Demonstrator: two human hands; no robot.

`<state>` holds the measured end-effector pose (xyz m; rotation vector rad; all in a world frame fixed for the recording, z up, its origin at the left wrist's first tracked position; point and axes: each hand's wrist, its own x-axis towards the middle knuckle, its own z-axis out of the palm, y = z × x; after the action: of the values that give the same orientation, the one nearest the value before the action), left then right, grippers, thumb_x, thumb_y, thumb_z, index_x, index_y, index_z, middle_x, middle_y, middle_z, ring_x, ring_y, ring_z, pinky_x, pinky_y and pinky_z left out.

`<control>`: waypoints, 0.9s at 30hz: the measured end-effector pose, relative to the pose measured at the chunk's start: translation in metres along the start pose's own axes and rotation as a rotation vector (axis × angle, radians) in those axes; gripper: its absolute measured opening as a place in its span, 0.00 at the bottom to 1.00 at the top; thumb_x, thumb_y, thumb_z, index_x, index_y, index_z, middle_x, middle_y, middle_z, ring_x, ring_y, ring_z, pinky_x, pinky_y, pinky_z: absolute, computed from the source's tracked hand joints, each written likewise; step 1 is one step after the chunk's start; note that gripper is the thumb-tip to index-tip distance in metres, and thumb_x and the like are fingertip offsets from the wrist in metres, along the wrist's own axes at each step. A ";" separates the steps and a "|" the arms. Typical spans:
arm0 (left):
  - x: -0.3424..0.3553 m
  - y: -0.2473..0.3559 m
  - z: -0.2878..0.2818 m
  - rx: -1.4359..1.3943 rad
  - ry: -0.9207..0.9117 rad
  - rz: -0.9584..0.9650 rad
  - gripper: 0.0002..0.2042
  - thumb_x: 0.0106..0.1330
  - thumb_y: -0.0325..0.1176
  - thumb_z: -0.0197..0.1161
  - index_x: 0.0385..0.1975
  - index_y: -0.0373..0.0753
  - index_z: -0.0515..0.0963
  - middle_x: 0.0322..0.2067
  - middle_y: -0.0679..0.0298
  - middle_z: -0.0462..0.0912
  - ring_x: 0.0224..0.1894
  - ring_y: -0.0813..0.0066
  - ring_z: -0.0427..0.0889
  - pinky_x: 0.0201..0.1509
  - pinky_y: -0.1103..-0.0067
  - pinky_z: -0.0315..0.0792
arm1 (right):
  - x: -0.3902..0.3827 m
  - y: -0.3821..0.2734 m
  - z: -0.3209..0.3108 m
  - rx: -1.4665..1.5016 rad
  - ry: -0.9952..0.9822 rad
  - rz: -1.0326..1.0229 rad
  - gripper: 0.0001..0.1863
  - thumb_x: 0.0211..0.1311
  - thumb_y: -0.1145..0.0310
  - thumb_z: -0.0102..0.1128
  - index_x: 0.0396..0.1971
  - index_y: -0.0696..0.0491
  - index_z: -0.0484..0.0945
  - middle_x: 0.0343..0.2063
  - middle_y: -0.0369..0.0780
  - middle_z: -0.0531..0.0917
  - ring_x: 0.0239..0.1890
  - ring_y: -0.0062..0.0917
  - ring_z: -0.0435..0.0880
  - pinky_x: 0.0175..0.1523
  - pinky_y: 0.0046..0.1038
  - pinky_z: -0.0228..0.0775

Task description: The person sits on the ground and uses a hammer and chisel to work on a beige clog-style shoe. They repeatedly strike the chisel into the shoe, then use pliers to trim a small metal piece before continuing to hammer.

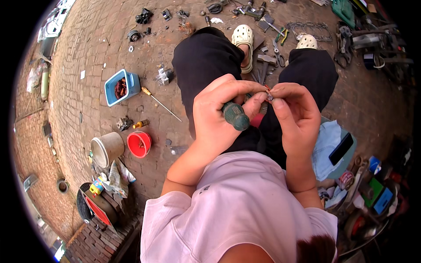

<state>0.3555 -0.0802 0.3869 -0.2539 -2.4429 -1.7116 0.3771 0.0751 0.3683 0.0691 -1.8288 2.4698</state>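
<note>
One small red-and-grey part (269, 95) sits between our left hand (215, 106) and right hand (302, 118), both pinching it thumb-to-forefinger; left also holds a dark green tool handle (236, 116).

Beneath you spreads a brick floor (66, 65). On it, to your left, stand a blue tub (134, 84) with dark reddish bits inside, a red bucket (136, 150) and a whitish bucket (112, 144). A screwdriver (154, 97) with a yellowish handle lies beside the tub, near a silvery metal part (162, 77). Between your cream clogs (243, 36) lie a hammer (266, 59) and scissors (278, 53); dark parts (144, 16) are scattered ahead of you.
</note>
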 end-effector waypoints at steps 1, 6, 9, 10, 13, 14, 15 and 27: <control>0.000 0.000 0.000 -0.007 -0.001 -0.015 0.08 0.51 0.23 0.72 0.31 0.39 0.86 0.17 0.68 0.72 0.20 0.81 0.68 0.24 0.82 0.62 | 0.000 -0.001 0.001 -0.048 0.006 -0.022 0.06 0.64 0.83 0.57 0.40 0.62 0.76 0.39 0.38 0.80 0.35 0.15 0.78 0.40 0.19 0.72; 0.001 0.001 0.000 -0.090 -0.019 -0.075 0.07 0.50 0.22 0.71 0.30 0.37 0.85 0.18 0.69 0.72 0.21 0.82 0.68 0.25 0.83 0.62 | 0.001 0.002 0.001 -0.324 0.028 -0.211 0.06 0.60 0.84 0.60 0.37 0.60 0.79 0.36 0.39 0.81 0.33 0.17 0.79 0.37 0.19 0.72; 0.000 0.000 -0.001 -0.098 -0.018 -0.086 0.06 0.50 0.22 0.69 0.29 0.36 0.84 0.18 0.69 0.72 0.21 0.83 0.67 0.25 0.83 0.61 | 0.004 0.001 0.002 -0.453 0.017 -0.289 0.07 0.58 0.84 0.61 0.35 0.59 0.80 0.35 0.40 0.82 0.33 0.21 0.81 0.38 0.19 0.73; -0.001 -0.002 -0.001 -0.095 -0.018 -0.086 0.05 0.50 0.21 0.69 0.28 0.36 0.84 0.18 0.69 0.72 0.21 0.83 0.67 0.25 0.83 0.61 | 0.004 -0.001 0.003 -0.482 0.011 -0.302 0.07 0.57 0.85 0.62 0.34 0.59 0.81 0.34 0.41 0.82 0.33 0.22 0.82 0.38 0.20 0.73; -0.002 -0.008 0.003 -0.196 0.002 -0.127 0.04 0.50 0.21 0.67 0.26 0.35 0.82 0.19 0.69 0.73 0.21 0.84 0.67 0.25 0.83 0.61 | 0.002 -0.008 0.006 -0.599 -0.008 -0.315 0.07 0.57 0.85 0.62 0.34 0.59 0.81 0.34 0.41 0.82 0.34 0.25 0.83 0.40 0.23 0.74; -0.003 -0.009 0.005 -0.204 0.013 -0.126 0.04 0.50 0.20 0.67 0.25 0.35 0.82 0.19 0.69 0.73 0.21 0.84 0.67 0.25 0.83 0.61 | 0.002 -0.006 0.006 -0.572 0.008 -0.310 0.07 0.57 0.85 0.62 0.34 0.59 0.81 0.34 0.41 0.82 0.34 0.25 0.83 0.40 0.22 0.74; -0.004 -0.010 0.007 -0.209 0.026 -0.124 0.04 0.50 0.20 0.67 0.25 0.35 0.81 0.19 0.69 0.73 0.21 0.84 0.67 0.25 0.83 0.62 | 0.002 -0.003 0.006 -0.540 0.022 -0.304 0.07 0.57 0.85 0.62 0.34 0.59 0.81 0.34 0.41 0.82 0.34 0.24 0.83 0.40 0.22 0.74; 0.000 -0.004 0.013 -0.259 0.000 -0.217 0.06 0.52 0.20 0.66 0.29 0.37 0.82 0.22 0.69 0.76 0.21 0.85 0.66 0.26 0.84 0.63 | -0.005 0.004 0.002 -0.075 0.086 -0.036 0.06 0.64 0.83 0.58 0.40 0.62 0.78 0.40 0.39 0.82 0.37 0.17 0.81 0.42 0.18 0.73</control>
<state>0.3545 -0.0692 0.3782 -0.0157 -2.3180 -2.1200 0.3816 0.0717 0.3646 -0.0083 -1.8659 2.3389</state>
